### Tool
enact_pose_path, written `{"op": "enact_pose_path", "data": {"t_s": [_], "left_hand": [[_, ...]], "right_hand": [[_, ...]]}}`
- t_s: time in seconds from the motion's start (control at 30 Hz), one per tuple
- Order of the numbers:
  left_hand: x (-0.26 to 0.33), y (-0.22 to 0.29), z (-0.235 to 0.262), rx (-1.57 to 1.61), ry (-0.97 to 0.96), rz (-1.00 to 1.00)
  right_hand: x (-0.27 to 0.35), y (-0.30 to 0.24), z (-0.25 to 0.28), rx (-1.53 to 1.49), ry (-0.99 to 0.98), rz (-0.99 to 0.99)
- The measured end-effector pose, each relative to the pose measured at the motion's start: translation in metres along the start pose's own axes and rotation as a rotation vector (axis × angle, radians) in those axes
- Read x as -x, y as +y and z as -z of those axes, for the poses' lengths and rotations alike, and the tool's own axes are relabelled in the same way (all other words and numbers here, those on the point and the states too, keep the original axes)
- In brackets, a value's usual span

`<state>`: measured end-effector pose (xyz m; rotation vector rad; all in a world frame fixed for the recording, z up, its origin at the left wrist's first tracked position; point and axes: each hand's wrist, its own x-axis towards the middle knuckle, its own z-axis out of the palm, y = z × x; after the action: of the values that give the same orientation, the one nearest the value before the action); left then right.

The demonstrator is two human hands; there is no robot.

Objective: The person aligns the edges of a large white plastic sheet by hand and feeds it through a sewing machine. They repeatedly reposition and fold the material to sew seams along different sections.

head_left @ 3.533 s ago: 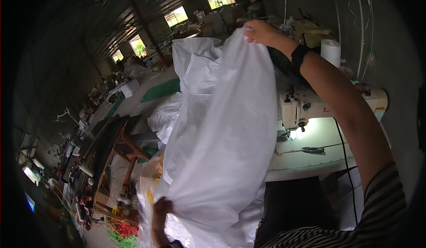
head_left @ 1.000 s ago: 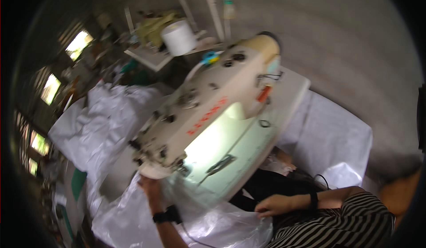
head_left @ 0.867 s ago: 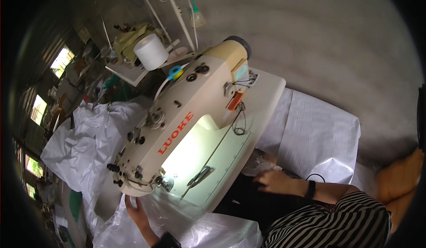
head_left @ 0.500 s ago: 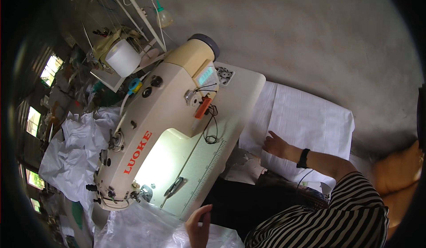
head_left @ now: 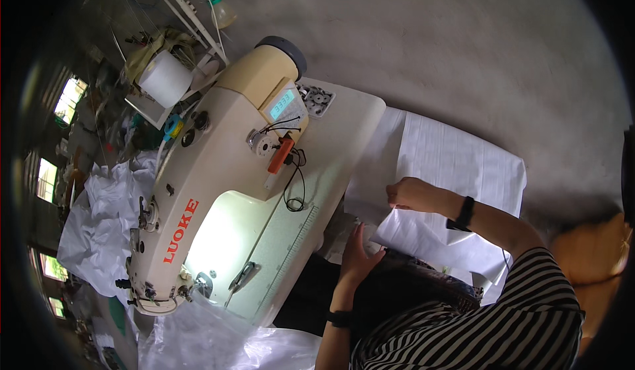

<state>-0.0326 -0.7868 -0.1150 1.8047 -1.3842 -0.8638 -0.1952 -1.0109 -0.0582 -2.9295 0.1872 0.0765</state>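
Observation:
My right hand (head_left: 415, 195) is closed in a pinch on the edge of a white sheet (head_left: 456, 158), thin and cloth-like. Below that hand, a corner of the sheet is lifted and folded toward me. My left hand (head_left: 359, 259) is raised beside the lifted part, thumb and fingers apart, nothing seen between them. Whether its fingertips touch the sheet I cannot tell. To the left of both hands stands a cream sewing machine (head_left: 198, 145) with its work light on. Thread snips (head_left: 243, 276) lie on its bed near the needle.
A tray of metal bobbins (head_left: 317, 101) sits behind the machine head. A white thread cone (head_left: 165, 79) stands on a holder at the far left. Crumpled white material (head_left: 106, 218) lies left of the machine, and clear plastic film (head_left: 198, 337) hangs at the front. A grey wall rises behind.
My right hand has taken hold of the sheet's edge and lifted a fold. My left hand has moved up and right, from the machine table's front corner toward the sheet. The view has shifted slightly.

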Motion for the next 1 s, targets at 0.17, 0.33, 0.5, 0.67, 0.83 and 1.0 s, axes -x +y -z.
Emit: {"op": "enact_pose_path", "data": {"t_s": [0.17,0.33,0.5,0.67,0.83,1.0], "left_hand": [[-0.010,0.020,-0.029,0.623,-0.126,0.259],[0.015,0.062,-0.031,0.789,-0.036,0.381],[0.030,0.081,-0.029,0.612,0.064,0.407],[0.019,0.081,-0.038,0.398,0.167,0.211],[0.013,0.076,-0.053,0.444,0.154,0.126],[0.012,0.076,-0.060,0.592,0.170,0.124]], "right_hand": [[0.046,0.002,0.020,-0.463,0.391,-0.165],[0.067,-0.056,0.010,-0.655,0.381,-0.572],[0.072,-0.118,0.000,-0.458,0.477,-0.325],[0.083,-0.115,-0.008,-0.731,0.351,-0.392],[0.095,-0.102,-0.022,-1.049,0.348,-0.561],[0.102,-0.097,-0.038,-1.331,0.388,-0.764]]}}
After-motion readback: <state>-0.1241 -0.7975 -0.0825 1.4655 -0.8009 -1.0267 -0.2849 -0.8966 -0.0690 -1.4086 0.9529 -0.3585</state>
